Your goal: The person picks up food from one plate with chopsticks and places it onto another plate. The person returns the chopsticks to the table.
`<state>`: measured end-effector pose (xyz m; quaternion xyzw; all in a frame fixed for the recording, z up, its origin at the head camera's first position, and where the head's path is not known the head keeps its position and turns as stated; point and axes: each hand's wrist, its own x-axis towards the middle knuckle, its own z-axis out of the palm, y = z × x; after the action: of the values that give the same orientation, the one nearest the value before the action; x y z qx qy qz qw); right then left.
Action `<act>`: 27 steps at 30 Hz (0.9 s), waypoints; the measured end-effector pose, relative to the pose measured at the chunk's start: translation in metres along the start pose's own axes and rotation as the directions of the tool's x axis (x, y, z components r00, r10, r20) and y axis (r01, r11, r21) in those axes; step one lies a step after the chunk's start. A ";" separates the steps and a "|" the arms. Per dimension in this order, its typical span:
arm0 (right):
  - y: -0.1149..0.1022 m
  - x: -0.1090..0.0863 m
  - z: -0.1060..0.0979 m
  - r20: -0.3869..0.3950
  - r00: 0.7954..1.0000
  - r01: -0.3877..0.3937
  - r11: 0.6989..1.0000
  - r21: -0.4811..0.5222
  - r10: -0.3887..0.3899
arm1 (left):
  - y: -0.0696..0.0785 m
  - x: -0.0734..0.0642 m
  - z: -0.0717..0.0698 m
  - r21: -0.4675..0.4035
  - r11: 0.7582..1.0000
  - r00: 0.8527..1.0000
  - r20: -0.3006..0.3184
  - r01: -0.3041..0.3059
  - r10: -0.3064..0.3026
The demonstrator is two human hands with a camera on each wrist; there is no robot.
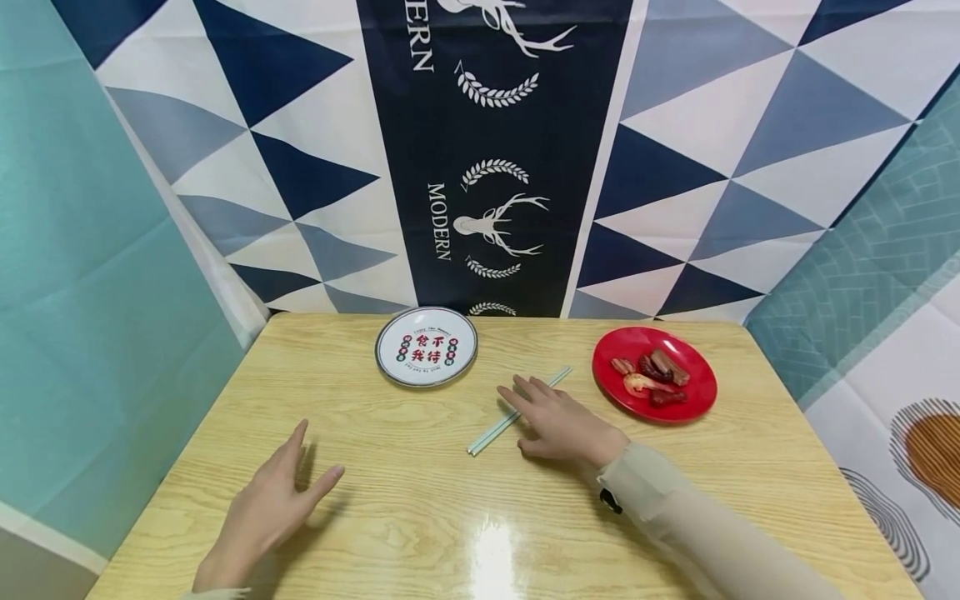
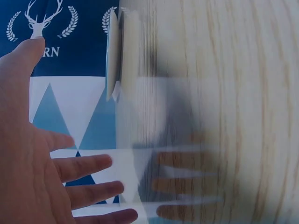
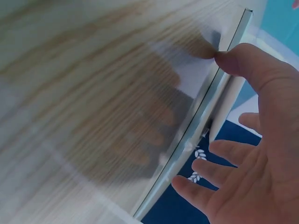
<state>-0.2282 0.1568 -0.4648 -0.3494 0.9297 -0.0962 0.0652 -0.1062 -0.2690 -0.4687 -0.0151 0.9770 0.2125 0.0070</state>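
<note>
A pair of pale green chopsticks (image 1: pixel 489 438) lies slantwise on the table, a long stick (image 3: pixel 196 114) also crossing the right wrist view. My right hand (image 1: pixel 558 421) hovers palm down over their middle, fingers spread and extended. Its thumb tip (image 3: pixel 225 61) is at the stick's edge in the right wrist view; whether it touches, I cannot tell. Nothing is gripped. On the left, my left hand (image 1: pixel 262 508) is held above the table, thumb apart from the fingers and holding nothing; spread fingers (image 2: pixel 88 168) show in the left wrist view.
A white plate (image 1: pixel 426 318) with a dark rim and red lettering stands at the back of the wooden table (image 1: pixel 375 517). A red plate (image 1: pixel 696 396) at the back right bears several meat-like food pieces (image 1: pixel 647 383). Patterned cloth (image 1: pixel 495 208) hangs behind the table.
</note>
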 end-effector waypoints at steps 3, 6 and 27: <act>-0.004 0.006 -0.001 -0.022 0.999 0.044 0.999 -0.022 -0.044 | 0.000 0.001 -0.002 0.006 1.000 1.000 0.019 0.012 -0.012; -0.007 0.012 -0.001 -0.052 0.994 0.097 0.994 -0.048 -0.099 | 0.000 0.002 -0.003 0.012 1.000 0.999 0.045 0.022 -0.022; -0.019 0.025 0.006 -0.129 0.960 0.221 0.955 -0.197 -0.249 | 0.002 0.004 -0.004 0.014 1.000 0.999 0.051 0.007 -0.008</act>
<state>-0.2337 0.1252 -0.4678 -0.4540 0.8885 -0.0449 -0.0498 -0.1107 -0.2690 -0.4645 -0.0134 0.9779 0.2060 0.0329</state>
